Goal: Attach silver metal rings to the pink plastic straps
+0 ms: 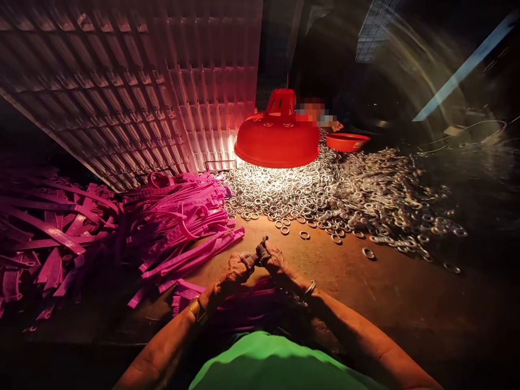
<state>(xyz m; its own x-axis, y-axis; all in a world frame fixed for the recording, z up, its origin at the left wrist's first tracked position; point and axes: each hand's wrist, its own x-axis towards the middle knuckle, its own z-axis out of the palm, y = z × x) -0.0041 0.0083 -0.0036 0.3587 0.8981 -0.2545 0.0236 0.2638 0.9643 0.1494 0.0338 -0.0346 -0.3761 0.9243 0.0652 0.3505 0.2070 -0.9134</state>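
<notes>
My left hand (239, 266) and my right hand (273, 259) meet over the wooden table (325, 271), just in front of my body. Both have curled fingers with greyish coverings on the fingertips. Whatever lies between them is too small and dark to make out. Long pink strips (195, 254) are heaped to the left of my left hand. More pink strips (252, 303) lie in shadow below my wrists. Beyond my hands spreads a large pile of metal rings (300, 189), with a few loose ones such as a ring (369, 253) nearer the front.
A red lamp (278, 138) hangs low over the rings. Behind them stands a red bowl (347, 142), with part of another person near it. A ribbed translucent panel (162, 81) rises at the back left. Another pink heap (52, 233) is at the far left.
</notes>
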